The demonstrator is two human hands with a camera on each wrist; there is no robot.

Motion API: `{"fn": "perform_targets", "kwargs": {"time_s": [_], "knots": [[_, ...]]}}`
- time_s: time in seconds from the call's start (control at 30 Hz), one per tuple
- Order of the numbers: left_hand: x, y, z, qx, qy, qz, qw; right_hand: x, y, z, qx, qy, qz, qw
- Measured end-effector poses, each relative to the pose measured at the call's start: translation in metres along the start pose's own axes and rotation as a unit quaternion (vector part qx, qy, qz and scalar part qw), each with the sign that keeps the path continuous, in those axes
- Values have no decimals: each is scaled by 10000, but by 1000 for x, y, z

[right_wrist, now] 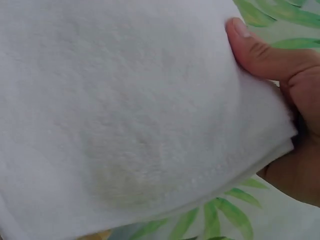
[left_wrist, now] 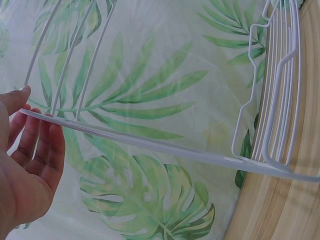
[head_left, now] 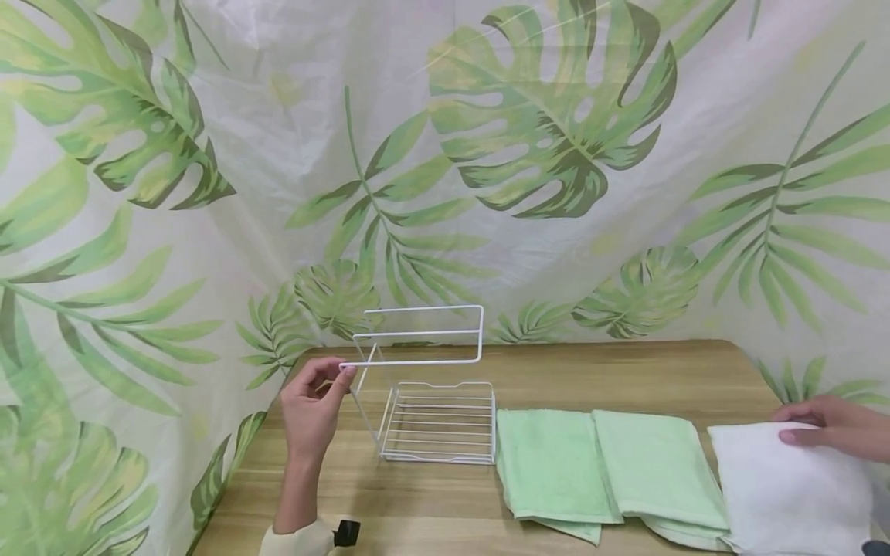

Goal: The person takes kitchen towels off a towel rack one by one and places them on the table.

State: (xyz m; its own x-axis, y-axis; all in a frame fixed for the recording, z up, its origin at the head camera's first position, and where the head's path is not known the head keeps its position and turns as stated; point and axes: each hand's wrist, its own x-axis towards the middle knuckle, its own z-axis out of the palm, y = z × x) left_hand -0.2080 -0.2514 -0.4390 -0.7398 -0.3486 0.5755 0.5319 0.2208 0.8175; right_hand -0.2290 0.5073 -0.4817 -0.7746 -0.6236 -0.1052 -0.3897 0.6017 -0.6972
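Note:
At the left of the head view stands a white wire rack [head_left: 417,363], with a barred base and a raised upper frame. My left hand [head_left: 313,409] pinches the near corner of that upper frame between thumb and fingers. The left wrist view shows the thumb on one side of the rack's wire [left_wrist: 200,155], curled fingers on the other. On the far right my right hand [head_left: 844,428] grips a folded white towel [head_left: 786,486] by its edge. In the right wrist view the thumb presses on the towel's face [right_wrist: 140,110]; the other fingers are hidden behind it.
Two folded light green towels, one [head_left: 556,463] beside the rack's base and another [head_left: 657,463] next to the white towel, lie on the wooden table [head_left: 591,378]. A leaf-patterned curtain [head_left: 389,154] hangs behind and along the sides.

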Motion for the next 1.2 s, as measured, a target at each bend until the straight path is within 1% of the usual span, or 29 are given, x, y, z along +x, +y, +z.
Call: {"fn": "perform_targets", "kwargs": {"time_s": [0.07,0.17,0.2,0.3,0.37,0.4,0.5,0.63,0.7,0.77,0.83,0.97,1.07,1.2], "knots": [[-1,0,0,2,-7,-29,10000,6,0,6,-378,343,-34,9987],[-3,0,2,18,-14,-67,10000,14,-1,17,-674,806,-83,9944],[-4,0,2,28,-23,-66,10000,16,1,21,-713,928,-215,9929],[-4,1,3,70,-45,-38,10000,21,4,34,-834,1254,-235,9883],[-4,1,5,78,-87,-6,9999,21,10,43,-1033,1542,-194,9824],[-4,1,6,86,-111,13,9999,21,13,47,-1100,1688,-159,9794],[-5,1,6,78,-163,68,9998,23,21,57,-1220,2073,139,9705],[-6,2,6,65,-171,78,9998,26,28,67,-1532,2517,474,9544],[-6,2,6,70,-150,50,9999,27,30,71,-1712,2651,643,9467],[-6,2,7,62,-119,17,9999,28,31,74,-1783,2750,774,9416],[-5,2,7,59,-99,-3,9999,29,31,76,-1761,2809,925,9389],[-5,1,7,99,-72,12,9999,30,28,77,-1879,2857,1067,9337],[-4,0,8,145,-79,30,9999,31,26,78,-2032,2921,1042,9287],[-3,-1,10,177,-104,35,9998,29,26,82,-2080,3003,966,9259]]}}
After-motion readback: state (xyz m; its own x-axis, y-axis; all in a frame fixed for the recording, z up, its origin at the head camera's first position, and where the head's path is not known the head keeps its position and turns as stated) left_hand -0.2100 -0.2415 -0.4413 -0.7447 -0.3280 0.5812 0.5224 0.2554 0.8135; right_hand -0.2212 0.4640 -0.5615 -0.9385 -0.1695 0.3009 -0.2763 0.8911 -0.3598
